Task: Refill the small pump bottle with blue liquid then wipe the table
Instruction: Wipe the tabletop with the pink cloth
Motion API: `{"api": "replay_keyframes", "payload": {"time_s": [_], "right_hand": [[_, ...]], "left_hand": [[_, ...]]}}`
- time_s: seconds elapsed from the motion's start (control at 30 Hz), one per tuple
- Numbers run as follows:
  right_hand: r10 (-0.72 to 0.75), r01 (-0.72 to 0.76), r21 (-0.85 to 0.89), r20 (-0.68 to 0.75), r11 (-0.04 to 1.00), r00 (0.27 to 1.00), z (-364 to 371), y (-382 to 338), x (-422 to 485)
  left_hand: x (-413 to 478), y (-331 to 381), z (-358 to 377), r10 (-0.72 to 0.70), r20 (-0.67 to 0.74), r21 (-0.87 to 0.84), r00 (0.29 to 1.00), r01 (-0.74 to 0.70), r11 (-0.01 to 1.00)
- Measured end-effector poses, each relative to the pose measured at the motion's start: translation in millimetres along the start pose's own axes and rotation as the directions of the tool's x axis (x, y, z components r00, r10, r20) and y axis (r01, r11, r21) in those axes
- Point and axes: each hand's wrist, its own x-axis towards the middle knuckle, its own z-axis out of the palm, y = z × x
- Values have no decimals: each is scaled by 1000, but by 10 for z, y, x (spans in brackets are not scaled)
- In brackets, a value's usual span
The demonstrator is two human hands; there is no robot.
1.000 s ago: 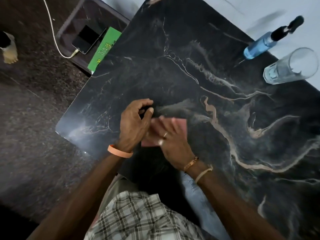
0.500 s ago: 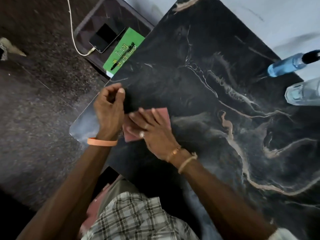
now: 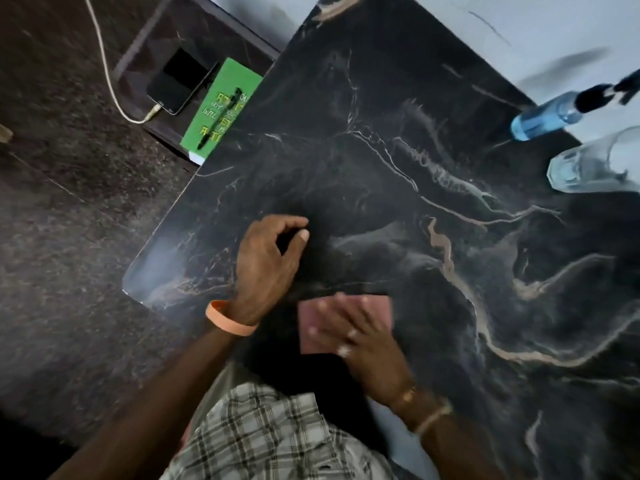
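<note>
A folded pink cloth [image 3: 375, 308] lies flat on the black marble table [image 3: 398, 174] near its front edge. My right hand [image 3: 360, 341] presses on the cloth with spread fingers and is blurred. Resting on the table just left of the cloth, my left hand [image 3: 266, 265] has loosely curled fingers and holds nothing. The small pump bottle [image 3: 550, 116] with blue liquid and a black pump head stands at the far right of the table, far from both hands.
A clear drinking glass [image 3: 595, 164] stands beside the bottle at the right edge. Left of the table, a lower stand carries a phone [image 3: 180, 81] on a white cable and a green booklet [image 3: 221, 109] with a pen on it. Dark floor lies to the left.
My right hand has slid the pink cloth back along the table toward the front edge. My left hand now sits apart from the cloth, still curled on the table.
</note>
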Motion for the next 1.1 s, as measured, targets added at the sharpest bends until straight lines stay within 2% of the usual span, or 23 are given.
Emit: {"api": "replay_keyframes", "payload": {"time_s": [0.03, 0.07, 0.1, 0.17, 0.2, 0.23, 0.27, 0.3, 0.33, 0.37, 0.4, 0.5, 0.6, 0.67, 0.73, 0.77, 0.8, 0.87, 0.9, 0.93, 0.97, 1.07, 1.1], "right_hand": [[132, -131, 24, -64, 991, 989, -43, 135, -226], [332, -325, 70, -143, 943, 932, -85, 285, -413], [567, -545, 154, -221, 824, 794, -133, 440, -524], [893, -844, 317, -276, 433, 355, -235, 682, -493], [939, -884, 367, -285, 290, 190, -287, 757, -375], [938, -861, 434, -322, 265, 127, -338, 792, -196], [911, -793, 492, -370, 360, 184, -376, 800, 16], [840, -705, 476, -417, 527, 346, -406, 801, 201], [711, -611, 366, -420, 702, 565, -429, 785, 370], [582, -529, 245, -382, 813, 718, -426, 763, 517], [506, -475, 177, -362, 862, 783, -391, 732, 647], [476, -446, 167, -274, 879, 836, -236, 402, 682], [101, -98, 30, -133, 995, 986, 105, 82, -18], [14, -22, -68, -115, 997, 993, 241, 127, -646], [106, -123, -64, -217, 990, 970, 227, 404, -1102], [218, -242, -41, -307, 969, 926, 211, 540, -1271], [375, -391, 39, -388, 919, 842, 136, 657, -1384], [700, -662, 266, -436, 701, 566, -42, 757, -1454], [767, -717, 320, -444, 619, 463, -84, 752, -1396], [795, -732, 353, -432, 583, 425, -94, 697, -1302], [793, -719, 349, -378, 601, 478, -83, 602, -1263], [550, -549, 51, -146, 834, 822, 173, 395, -1480], [475, -481, -37, -106, 876, 873, 258, 408, -1639]], "left_hand": [[-69, 24, 67, 56, 31, 31, 998, -57, 998], [-129, 56, 129, 107, 61, 50, 992, -110, 993], [-176, 90, 187, 147, 88, 54, 985, -152, 987], [-273, 162, 327, 207, 109, 48, 972, -213, 976], [-317, 202, 402, 218, 109, 46, 970, -224, 974], [-356, 244, 466, 208, 108, 42, 972, -213, 976], [-383, 288, 512, 174, 103, 30, 979, -178, 984], [-409, 337, 554, 139, 101, 16, 985, -141, 990], [-420, 383, 589, 112, 94, 4, 989, -113, 994], [-417, 429, 617, 91, 83, -8, 992, -91, 996], [-397, 466, 634, 72, 68, -23, 995, -71, 997], [-371, 471, 645, 64, 38, 3, 997, -64, 998], [-535, 362, 688, 134, 77, 201, 988, -147, 969], [-738, 355, 796, 196, 150, 230, 969, -227, 946], [-947, 417, 949, 226, 213, 206, 951, -269, 941], [-1047, 427, 1046, 236, 245, 193, 940, -286, 939], [-1141, 467, 1144, 262, 275, 187, 925, -319, 929], [-1311, 592, 1335, 297, 346, 174, 890, -372, 912], [-1363, 676, 1433, 313, 383, 154, 869, -394, 906], [-1385, 750, 1514, 326, 411, 130, 851, -409, 903], [-1407, 846, 1610, 345, 435, 108, 832, -429, 897], [-1472, 1047, 1841, 391, 475, 86, 789, -483, 871], [-1485, 1075, 1878, 395, 488, 81, 779, -491, 868]]}}
